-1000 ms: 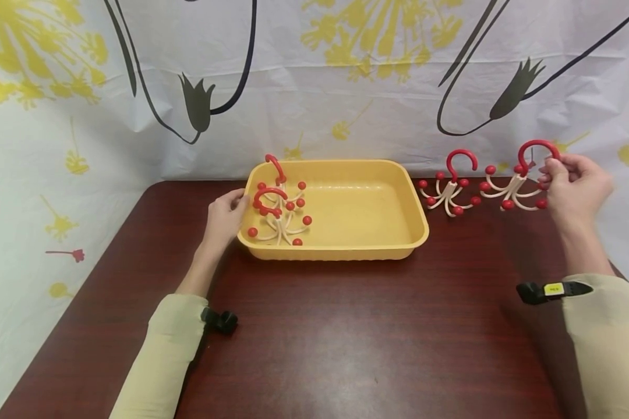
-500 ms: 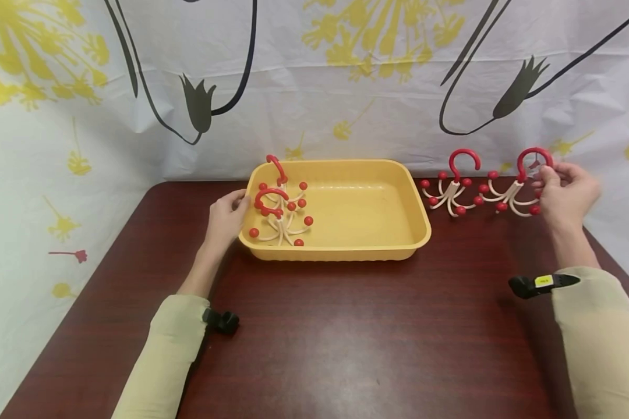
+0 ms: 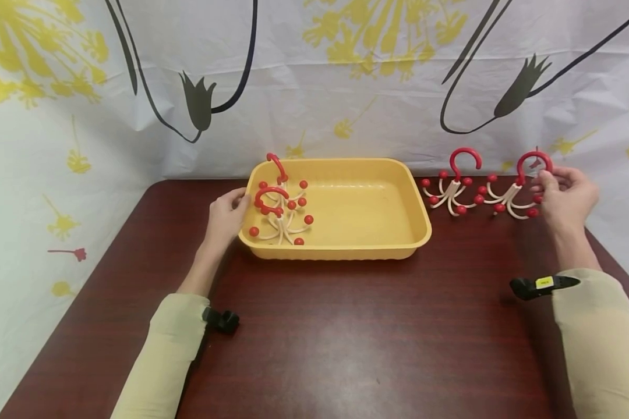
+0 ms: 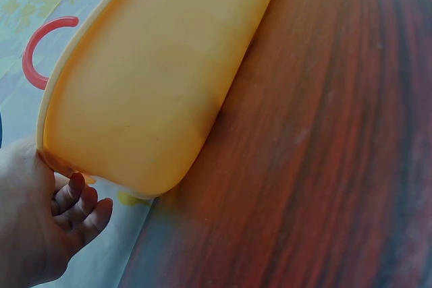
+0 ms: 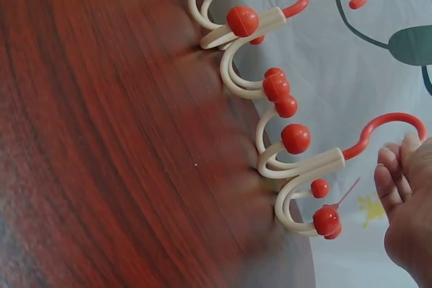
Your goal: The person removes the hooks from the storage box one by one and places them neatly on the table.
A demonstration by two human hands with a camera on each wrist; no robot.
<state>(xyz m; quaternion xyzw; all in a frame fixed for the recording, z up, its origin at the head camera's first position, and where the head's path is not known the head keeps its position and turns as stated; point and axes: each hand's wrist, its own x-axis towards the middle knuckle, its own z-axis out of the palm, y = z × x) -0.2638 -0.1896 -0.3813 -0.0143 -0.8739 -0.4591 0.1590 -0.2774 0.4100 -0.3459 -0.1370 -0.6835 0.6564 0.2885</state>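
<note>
My right hand (image 3: 568, 195) pinches the red hook of a multi-arm hanger (image 3: 512, 195) at the back right. Its cream arms end in red balls and appear to stand on the table. A second matching hanger (image 3: 453, 189) stands upright just left of it, as the right wrist view also shows. My left hand (image 3: 225, 218) grips the left rim of a yellow plastic tray (image 3: 367, 251); in the left wrist view its fingers (image 4: 84, 207) curl by the tray's corner. Two more such hangers, a front one (image 3: 280, 224) and a back one (image 3: 281, 174), sit at the tray's left end.
A dark reddish-brown table (image 3: 346, 331) lies under everything. Behind and beside it hangs a white sheet (image 3: 314, 116) with yellow and dark flower prints. The tray's back side is close to the sheet. Black straps with small devices (image 3: 221, 320) sit on both wrists.
My right hand has shifted left and slightly down with its hanger, closer to the neighbouring one. My left hand, the tray and the hangers in it stay in place.
</note>
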